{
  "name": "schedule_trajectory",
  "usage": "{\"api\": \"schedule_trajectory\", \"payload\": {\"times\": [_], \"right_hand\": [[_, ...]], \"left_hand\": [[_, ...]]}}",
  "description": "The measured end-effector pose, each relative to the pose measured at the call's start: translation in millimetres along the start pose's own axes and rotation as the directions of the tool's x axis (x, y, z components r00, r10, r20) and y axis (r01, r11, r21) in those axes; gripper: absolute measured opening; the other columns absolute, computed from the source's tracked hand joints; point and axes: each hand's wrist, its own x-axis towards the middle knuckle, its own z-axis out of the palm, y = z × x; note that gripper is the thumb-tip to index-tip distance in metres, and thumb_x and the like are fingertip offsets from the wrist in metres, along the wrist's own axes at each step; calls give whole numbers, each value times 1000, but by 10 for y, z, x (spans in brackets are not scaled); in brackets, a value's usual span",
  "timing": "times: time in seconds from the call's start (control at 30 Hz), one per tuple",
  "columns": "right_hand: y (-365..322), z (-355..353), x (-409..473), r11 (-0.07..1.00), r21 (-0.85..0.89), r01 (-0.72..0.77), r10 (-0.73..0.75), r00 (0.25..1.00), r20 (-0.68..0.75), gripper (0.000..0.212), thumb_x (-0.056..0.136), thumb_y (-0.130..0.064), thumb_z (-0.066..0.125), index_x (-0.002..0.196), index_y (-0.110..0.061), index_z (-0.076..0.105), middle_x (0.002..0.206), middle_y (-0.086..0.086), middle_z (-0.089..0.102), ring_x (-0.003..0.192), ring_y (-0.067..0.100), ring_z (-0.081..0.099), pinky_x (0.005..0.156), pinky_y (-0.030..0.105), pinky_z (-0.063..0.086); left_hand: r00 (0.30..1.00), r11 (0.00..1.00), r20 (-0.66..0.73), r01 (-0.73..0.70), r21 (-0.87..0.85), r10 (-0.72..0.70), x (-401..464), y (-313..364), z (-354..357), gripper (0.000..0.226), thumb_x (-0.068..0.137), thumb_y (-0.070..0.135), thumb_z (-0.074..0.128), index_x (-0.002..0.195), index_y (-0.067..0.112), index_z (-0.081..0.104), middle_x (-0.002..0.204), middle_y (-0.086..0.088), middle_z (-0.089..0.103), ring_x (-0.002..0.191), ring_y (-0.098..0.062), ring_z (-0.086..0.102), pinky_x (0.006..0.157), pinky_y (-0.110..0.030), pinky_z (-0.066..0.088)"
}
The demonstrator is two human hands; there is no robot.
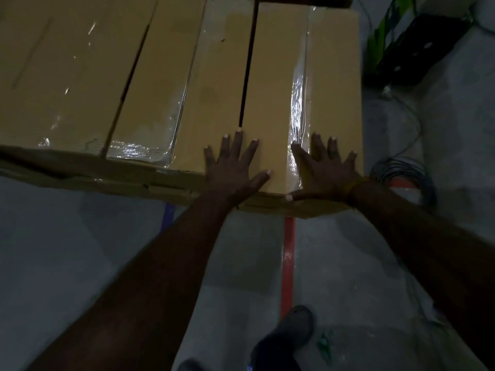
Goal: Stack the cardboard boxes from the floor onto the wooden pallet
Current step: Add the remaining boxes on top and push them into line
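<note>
Three brown cardboard boxes sealed with clear tape lie side by side, tops level: a left box (61, 76), a middle box (187, 84) and a right box (332, 76). My left hand (235, 167) lies flat, fingers spread, across the near end of the gap between the middle and right boxes. My right hand (325, 170) presses flat on the right box's near edge, thumb hooked over the front face. Neither hand grips anything. A lower layer of cardboard (120, 180) shows under the near edge. The wooden pallet is hidden.
Grey floor with a red tape line (289, 253) and a blue tape mark (168, 215). A coil of cable (401, 178) lies right of the boxes, a black and green case (417, 46) behind it. My shoe (286, 336) stands near the red line.
</note>
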Motion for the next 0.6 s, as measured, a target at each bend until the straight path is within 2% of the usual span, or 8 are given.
{"api": "schedule_trajectory", "payload": {"times": [0.07,0.17,0.27,0.43,0.6], "right_hand": [[-62,26,-16,1000,-28,2,-1,1000,13,138,48,-95,58,149,-49,-24,160,4,-36,145,48,-24,105,83,1],[-150,-103,83,997,-54,48,-49,998,-33,130,58,-86,67,153,-47,-13,165,-1,-23,149,46,-13,106,83,10],[-197,-206,181,992,-86,87,-90,996,-28,126,60,-84,69,155,-47,-7,166,-5,-15,151,43,-5,104,83,16],[-199,-267,225,992,-105,77,-76,997,16,127,61,-82,71,155,-46,-6,166,-5,-15,151,42,-6,100,84,16],[-273,-295,157,988,-120,93,-90,996,26,124,66,-77,72,156,-45,-7,167,-4,-14,152,39,-4,107,77,19]], "left_hand": [[998,998,4,-59,35,59,-116,-52,70,92,83,86,23,156,40,-8,165,-4,-22,152,-29,-16,117,-65,-6],[995,996,26,-93,17,93,-72,-143,18,92,83,86,22,156,40,-9,165,-3,-22,152,-27,-17,117,-64,-6],[995,996,42,-88,28,87,-25,-161,-48,89,84,87,18,156,41,-9,165,-1,-20,152,-27,-16,117,-65,-5],[997,997,50,-62,38,60,-37,-120,-102,90,83,87,17,156,41,-8,165,1,-20,153,-27,-13,116,-66,-1],[991,1000,135,-6,14,4,-74,-41,-236,89,87,83,28,156,41,-7,165,2,-20,152,-30,-12,116,-68,5]]}}
